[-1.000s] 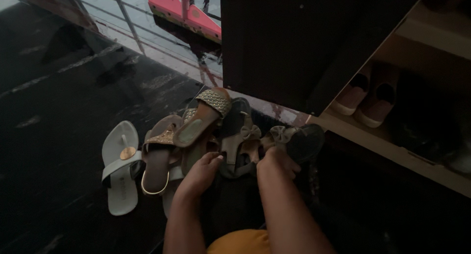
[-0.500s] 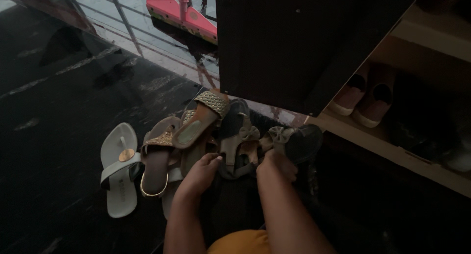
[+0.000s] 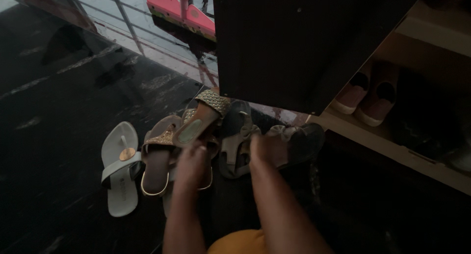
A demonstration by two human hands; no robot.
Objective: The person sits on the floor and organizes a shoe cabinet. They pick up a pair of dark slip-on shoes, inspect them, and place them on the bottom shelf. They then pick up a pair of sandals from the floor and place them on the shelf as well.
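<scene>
A dark flat sandal with a tan fabric bow (image 3: 294, 141) lies on the black polished stone floor (image 3: 59, 136) just in front of the open wooden shoe cabinet (image 3: 392, 146), with the person's right hand (image 3: 267, 148) pressed onto its near end; motion blur hides whether the fingers have closed on it. Beside that sandal, on the side away from the cabinet, rests its mate, a second bow-trimmed sandal (image 3: 235, 141). Next out, the left hand (image 3: 192, 161) reaches over a brown sandal with a gold studded strap (image 3: 203, 117) that is propped across the heap; its grip cannot be made out either. Farther from the cabinet sits a brown slip-on with a gold-edged sole (image 3: 157, 158), then a white thong sandal with a round gold ornament (image 3: 120, 168). Inside the cabinet, a pair of pink canvas slip-ons (image 3: 365, 94) stands on the lower shelf. Beyond the heap, a red-headed floor wiper (image 3: 184, 16) leans by the grille.
</scene>
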